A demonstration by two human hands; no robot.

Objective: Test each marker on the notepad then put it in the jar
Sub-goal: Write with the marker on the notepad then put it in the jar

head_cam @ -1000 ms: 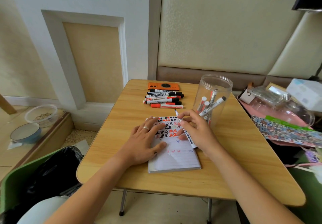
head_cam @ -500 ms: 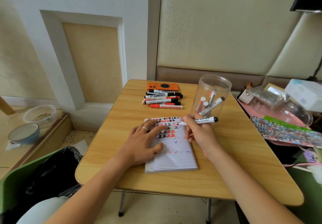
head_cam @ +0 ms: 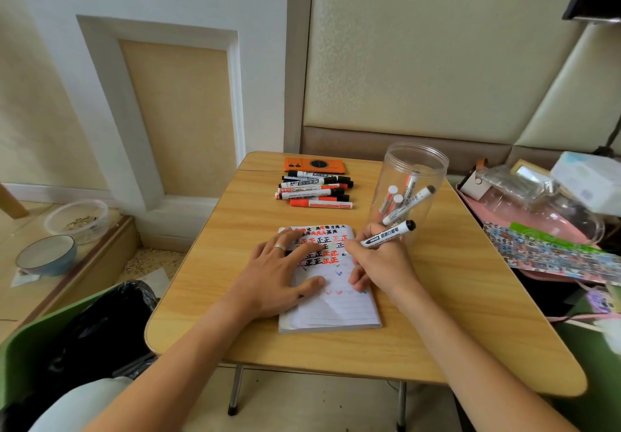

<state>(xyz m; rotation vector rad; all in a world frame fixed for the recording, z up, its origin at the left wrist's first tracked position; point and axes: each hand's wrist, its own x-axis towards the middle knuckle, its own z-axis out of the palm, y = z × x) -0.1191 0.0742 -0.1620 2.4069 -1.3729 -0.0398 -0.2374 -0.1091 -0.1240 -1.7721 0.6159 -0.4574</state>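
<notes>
A lined notepad (head_cam: 332, 310) lies open on the wooden table (head_cam: 453, 314), its upper half covered in red and black test marks. My left hand (head_cam: 279, 273) rests flat on the page, holding it down. My right hand (head_cam: 379, 263) grips a white marker with a black end (head_cam: 389, 234), its tip on the pad's right edge and its black end pointing up and right. Just behind that hand stands a clear plastic jar (head_cam: 413, 183) with several markers inside. A pile of several red and black markers (head_cam: 316, 191) lies at the table's far side.
An orange phone (head_cam: 314, 165) lies behind the marker pile. To the right, a pink tray (head_cam: 537, 233) holds clutter, a patterned sheet and a clear lid. Left of the table are a green chair back (head_cam: 30, 341), a black bag and two bowls on a low ledge.
My right hand turned the marker round, from lying along the page to tip down on the pad's right edge with the black end up and right. My left hand stayed on the notepad.
</notes>
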